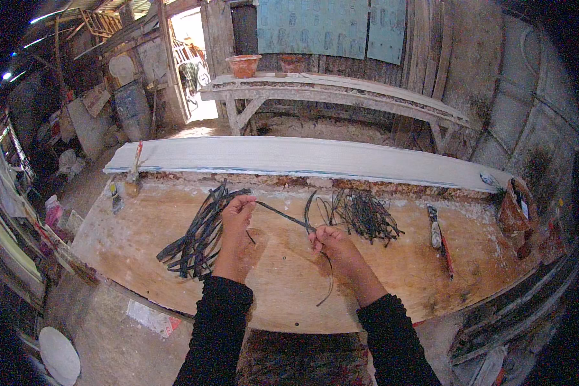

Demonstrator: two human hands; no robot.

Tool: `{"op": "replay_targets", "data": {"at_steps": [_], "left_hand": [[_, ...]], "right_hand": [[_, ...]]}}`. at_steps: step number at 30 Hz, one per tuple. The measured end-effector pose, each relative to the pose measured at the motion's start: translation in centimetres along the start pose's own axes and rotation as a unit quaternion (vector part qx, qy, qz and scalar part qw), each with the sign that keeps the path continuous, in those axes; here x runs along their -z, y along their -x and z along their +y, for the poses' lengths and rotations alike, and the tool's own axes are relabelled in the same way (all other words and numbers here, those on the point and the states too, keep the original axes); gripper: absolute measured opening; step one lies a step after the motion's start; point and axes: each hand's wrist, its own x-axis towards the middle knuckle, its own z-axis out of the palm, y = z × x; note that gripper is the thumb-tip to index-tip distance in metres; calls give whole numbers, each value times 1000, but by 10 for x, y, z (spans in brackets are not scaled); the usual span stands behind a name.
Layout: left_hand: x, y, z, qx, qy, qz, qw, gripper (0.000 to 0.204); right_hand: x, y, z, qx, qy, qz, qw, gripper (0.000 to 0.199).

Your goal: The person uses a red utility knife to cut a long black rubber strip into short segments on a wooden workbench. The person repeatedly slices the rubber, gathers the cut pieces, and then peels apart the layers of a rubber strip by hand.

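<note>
A thin black strip (280, 213) is stretched between my two hands above the wooden board. My left hand (239, 211) pinches its upper left end, while my right hand (330, 238) grips it lower down to the right. A narrower tail of strip hangs below the right hand, and a short curved piece stands up beside it. Left of my left hand lies a pile of flat black strips (196, 235). Beyond my right hand is a heap of thinner, tangled black strands (370, 217).
A long white slab (289, 154) runs along the board's far edge. A brush (135, 170) stands at the left. A white-smeared tool (435, 231) and a red-handled tool (446, 257) lie at the right, near a brown container (516, 215). Behind is a bench (341, 90) with an orange bowl (243, 65).
</note>
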Motion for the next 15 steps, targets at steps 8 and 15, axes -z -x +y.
{"op": "replay_targets", "data": {"at_steps": [8, 15], "left_hand": [[2, 0, -6, -34, 2, 37, 999, 11], [5, -3, 0, -19, -80, 17, 996, 14]], "right_hand": [[-3, 2, -8, 1, -62, -12, 998, 20], [-9, 9, -15, -9, -50, -17, 999, 16]]}}
